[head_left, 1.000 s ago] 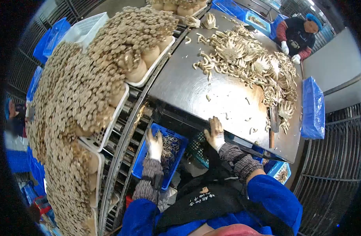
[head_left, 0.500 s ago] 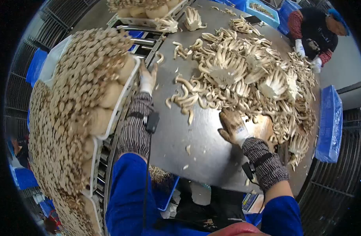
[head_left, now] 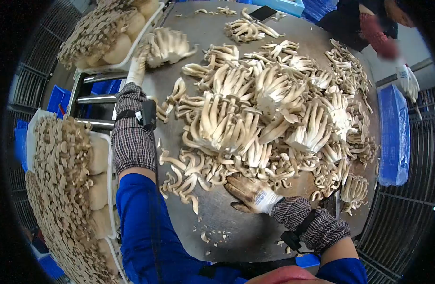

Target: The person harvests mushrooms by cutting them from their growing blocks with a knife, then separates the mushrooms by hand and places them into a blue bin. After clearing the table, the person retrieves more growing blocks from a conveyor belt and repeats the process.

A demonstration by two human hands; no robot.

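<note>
My left hand [head_left: 138,67], in a white glove, is at the far left edge of the metal table [head_left: 236,236]. Its fingers are closed on the side of a mushroom cluster [head_left: 168,46] and are partly hidden by it. My right hand [head_left: 253,195], in a stained white glove, lies flat with fingers apart at the near edge of a large mushroom pile [head_left: 227,118]. It appears to hold nothing. Loose single mushrooms [head_left: 182,177] lie between my forearms.
White crates [head_left: 108,142] full of mushrooms stand along the roller conveyor [head_left: 97,99] at left. A dark phone [head_left: 262,13] lies at the table's far side. A co-worker's gloved hand [head_left: 408,80] is above a blue plastic-lined bin [head_left: 394,137] at right.
My left hand has reached forward and closed on a mushroom cluster. My right hand stays flat beside the pile. The view has shifted, and the co-worker's hand has moved off the table over the bin.
</note>
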